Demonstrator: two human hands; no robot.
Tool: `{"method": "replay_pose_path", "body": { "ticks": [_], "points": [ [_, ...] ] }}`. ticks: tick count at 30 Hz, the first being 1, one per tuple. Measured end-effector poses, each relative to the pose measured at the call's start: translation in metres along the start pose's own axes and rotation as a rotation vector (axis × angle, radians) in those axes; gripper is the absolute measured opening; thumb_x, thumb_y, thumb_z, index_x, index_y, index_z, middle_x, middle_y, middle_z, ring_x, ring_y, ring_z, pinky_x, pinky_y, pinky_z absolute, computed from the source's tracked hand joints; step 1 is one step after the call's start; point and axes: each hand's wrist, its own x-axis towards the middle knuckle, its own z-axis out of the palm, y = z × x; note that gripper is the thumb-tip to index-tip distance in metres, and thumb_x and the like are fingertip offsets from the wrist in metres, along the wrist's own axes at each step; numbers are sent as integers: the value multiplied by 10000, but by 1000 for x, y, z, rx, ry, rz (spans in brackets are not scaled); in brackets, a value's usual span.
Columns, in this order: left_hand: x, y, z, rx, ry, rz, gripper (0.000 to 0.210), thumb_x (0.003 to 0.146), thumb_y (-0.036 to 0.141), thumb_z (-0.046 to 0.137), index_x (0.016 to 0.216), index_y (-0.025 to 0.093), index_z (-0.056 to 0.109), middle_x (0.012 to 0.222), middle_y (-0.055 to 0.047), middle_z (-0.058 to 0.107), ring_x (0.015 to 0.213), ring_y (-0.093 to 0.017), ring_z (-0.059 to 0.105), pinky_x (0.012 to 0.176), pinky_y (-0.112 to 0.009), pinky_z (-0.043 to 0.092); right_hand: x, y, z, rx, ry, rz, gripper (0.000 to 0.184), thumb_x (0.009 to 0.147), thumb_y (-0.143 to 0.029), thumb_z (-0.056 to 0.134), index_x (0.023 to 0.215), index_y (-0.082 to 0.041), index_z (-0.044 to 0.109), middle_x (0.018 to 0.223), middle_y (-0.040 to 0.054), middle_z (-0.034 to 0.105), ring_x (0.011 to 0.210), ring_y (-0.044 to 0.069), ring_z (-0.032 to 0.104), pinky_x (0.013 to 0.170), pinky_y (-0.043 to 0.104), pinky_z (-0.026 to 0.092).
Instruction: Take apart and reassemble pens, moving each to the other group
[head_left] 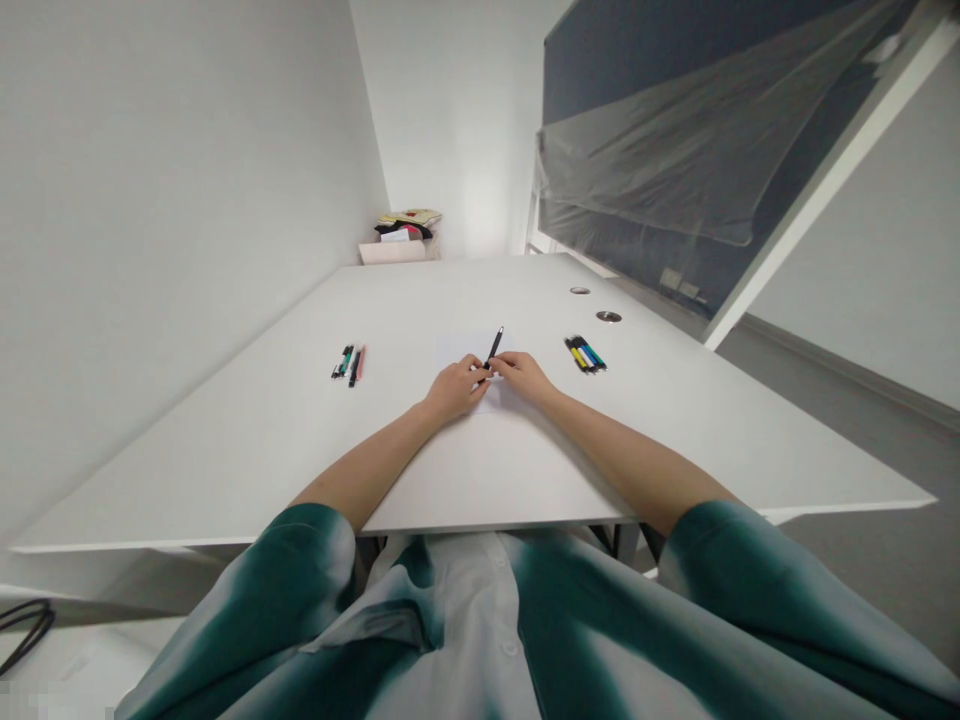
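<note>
A black pen [496, 342] stands tilted over a white sheet of paper [491, 402], its upper end leaning away and slightly right. My left hand [454, 387] is closed around the pen's lower part from the left. From the other side, the fingertips of my right hand [524, 374] pinch the pen near the same spot. The fingers of both hands almost meet, and they hide the pen's lower end. Most of the sheet is covered by my hands or blends into the white table [360, 450].
Left of my hands lies a small group of pens [350, 364], black, green and pinkish. A row of several coloured pens [585, 354] lies to the right. Two round cable grommets [608, 316] sit farther right. At the far end stands a box [394, 252] with items piled in it.
</note>
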Motion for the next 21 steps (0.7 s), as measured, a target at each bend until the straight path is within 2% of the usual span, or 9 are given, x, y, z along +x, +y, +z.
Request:
{"method": "replay_pose_path", "body": {
  "ticks": [5,7,10,12,14,16,18,21],
  "points": [
    [-1,8,-2,37,-36,144,360,902,357,579,1220,203,647,1170,-123,616,1016,-243,622,906,-386,495,1,-3,4,248,-27,46,253,780,-408,583,780,-169,667,717,27,670,670,155,572,661,272,443],
    [0,7,-4,20,-11,163,371,911,344,552,1241,190,623,1159,-127,628,1037,-249,613,917,-391,486,1,-3,3,282,-16,70,275,785,-426,572,811,-170,667,661,13,634,621,146,547,628,272,438],
    [0,1,-8,-6,154,73,376,914,302,515,1248,150,596,1166,-150,626,1084,-266,586,956,-412,465,1,-4,-1,213,-8,51,311,789,-444,567,821,-161,692,585,-15,561,578,136,491,590,271,400],
    [0,-6,-10,-16,316,-37,405,889,281,531,1257,120,577,1251,-187,588,1180,-295,535,1025,-448,420,1,-4,-4,145,-15,33,317,768,-441,595,816,-153,717,589,-17,554,588,132,470,585,272,372],
    [0,-14,-12,-29,418,-145,457,855,263,558,1290,123,555,1357,-200,536,1289,-324,460,1081,-491,365,0,-5,-6,116,-42,47,321,749,-434,618,824,-147,740,612,-12,574,604,131,466,589,273,359],
    [-1,-23,-11,-69,396,-221,462,819,248,578,1269,144,585,1325,-168,586,1270,-316,492,1089,-491,361,-1,-5,-7,122,-75,82,329,738,-429,631,838,-141,756,627,-6,592,610,131,468,590,275,354],
    [-1,-33,-8,-147,304,-288,340,805,244,575,1120,163,676,1148,-122,692,1132,-287,595,1063,-461,397,-3,-4,-9,139,-99,112,332,728,-425,649,845,-136,763,636,0,605,608,129,471,591,277,354],
    [0,-44,0,-348,172,-354,245,814,240,541,935,163,739,975,-96,739,949,-243,660,939,-386,487,-3,0,-12,172,-111,147,318,707,-413,687,842,-136,765,627,2,604,598,126,478,595,276,364]
  ]
}}
